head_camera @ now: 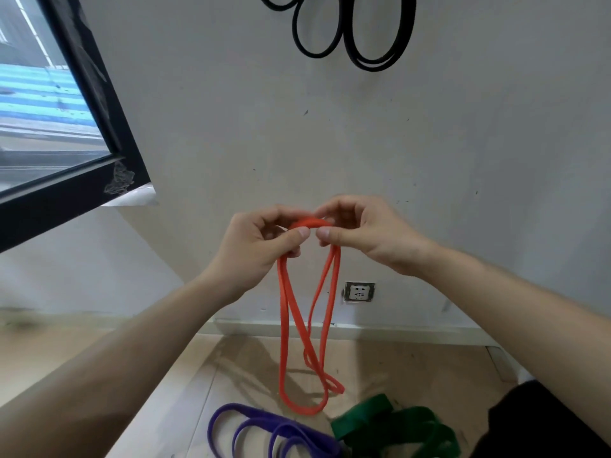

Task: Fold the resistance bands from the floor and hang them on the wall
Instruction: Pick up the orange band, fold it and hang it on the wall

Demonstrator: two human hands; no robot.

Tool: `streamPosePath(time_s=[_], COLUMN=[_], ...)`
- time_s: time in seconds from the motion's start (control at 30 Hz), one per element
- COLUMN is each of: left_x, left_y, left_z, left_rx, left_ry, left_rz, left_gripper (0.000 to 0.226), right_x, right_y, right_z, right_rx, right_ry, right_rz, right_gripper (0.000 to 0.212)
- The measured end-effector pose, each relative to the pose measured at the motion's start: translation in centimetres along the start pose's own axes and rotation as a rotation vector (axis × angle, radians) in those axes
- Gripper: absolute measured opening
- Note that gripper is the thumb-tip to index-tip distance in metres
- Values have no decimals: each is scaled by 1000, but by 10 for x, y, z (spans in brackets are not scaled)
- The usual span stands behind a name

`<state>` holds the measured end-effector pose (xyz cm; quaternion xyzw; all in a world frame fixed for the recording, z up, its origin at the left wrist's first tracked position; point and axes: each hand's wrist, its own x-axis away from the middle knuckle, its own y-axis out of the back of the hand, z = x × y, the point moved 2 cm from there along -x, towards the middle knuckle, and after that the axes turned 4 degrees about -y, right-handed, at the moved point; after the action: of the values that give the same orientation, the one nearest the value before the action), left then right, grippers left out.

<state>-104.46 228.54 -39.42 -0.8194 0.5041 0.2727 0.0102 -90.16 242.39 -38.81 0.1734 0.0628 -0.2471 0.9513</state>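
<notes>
Pinching the gathered top of the orange band [283, 325] with left hand [254, 246] and right hand [363, 233], thumbs almost touching. Dangling straight down from the grip, long axis upright, low end near the floor [396, 365]. Hanging far up the wall [231, 110], slightly right, nearer the right hand: black bands [373, 65]. Lying near, below: purple band [297, 431], green band [413, 421].

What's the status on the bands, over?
Left hand and right hand pinch orange band top, loops dangling. Black bands on wall; purple band, green band on floor. Nothing blocking.
</notes>
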Motion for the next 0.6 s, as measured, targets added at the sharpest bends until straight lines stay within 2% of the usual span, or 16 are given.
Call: streamPosePath(time_s=[0.13,0.33,0.6], left_x=[1,4,4], left_y=[2,1,7], left_z=[4,13,22], left_rx=[-27,-96,-74], left_ry=[20,57,88], left_rz=[75,117,20], left_gripper=[27,21,28], right_x=[1,0,1], right_y=[1,25,74], right_z=[10,30,19], right_rx=[183,27,-51], right_ry=[107,234,190], right_rz=[-125,-378,-601], right_gripper=[10,16,11])
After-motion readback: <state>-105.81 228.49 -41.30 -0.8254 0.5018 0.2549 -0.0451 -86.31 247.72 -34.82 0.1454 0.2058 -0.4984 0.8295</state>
